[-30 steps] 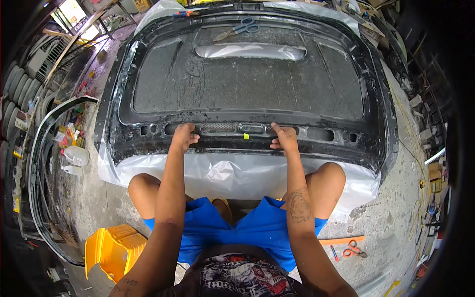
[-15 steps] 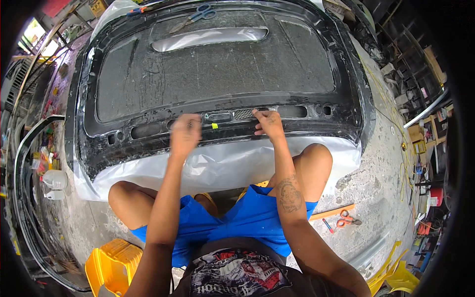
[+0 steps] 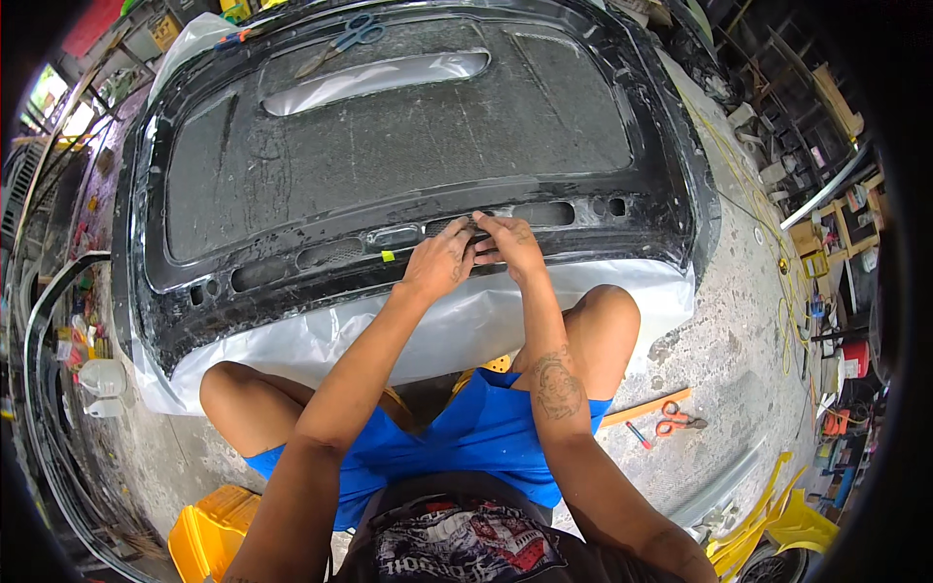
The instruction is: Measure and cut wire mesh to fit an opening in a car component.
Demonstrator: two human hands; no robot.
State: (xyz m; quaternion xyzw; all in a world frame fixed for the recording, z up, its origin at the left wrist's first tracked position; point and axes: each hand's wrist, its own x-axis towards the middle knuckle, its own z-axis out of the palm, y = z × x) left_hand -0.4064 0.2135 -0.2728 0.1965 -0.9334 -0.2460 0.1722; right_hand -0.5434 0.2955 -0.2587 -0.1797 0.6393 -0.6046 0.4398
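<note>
At the far left, white plastic jugs (image 3: 97, 384) stand on the concrete floor (image 3: 724, 360), and a yellow stool (image 3: 209, 530) sits beside the person's left knee. A large black car panel (image 3: 408, 146) lies flat ahead of the seated person, its inner side up, resting on a sheet of silvery film (image 3: 321, 340) that sticks out along its near edge. A small yellow-green tag (image 3: 387, 256) marks the panel's lower rail.

The left hand (image 3: 439, 264) lies on that rail near the middle, fingers curled down and pressing at a small slot; whether it pinches anything is not clear. The right hand (image 3: 510, 243) touches it from the right, fingertips bent onto the same spot, seemingly gripping or pushing a small dark part of the rail, though the part itself is hidden by the fingers.

As a judgement, the work is at an early to middle stage: the film is laid out under the panel and still loose and unfolded along the edge, and both hands are busy at one point of the rail.

Blue-handled scissors (image 3: 345, 41) lie on the panel's far end. To the right, on the floor, orange-handled scissors (image 3: 678, 423) rest beside an orange stick (image 3: 643, 408), well apart from the hands.
</note>
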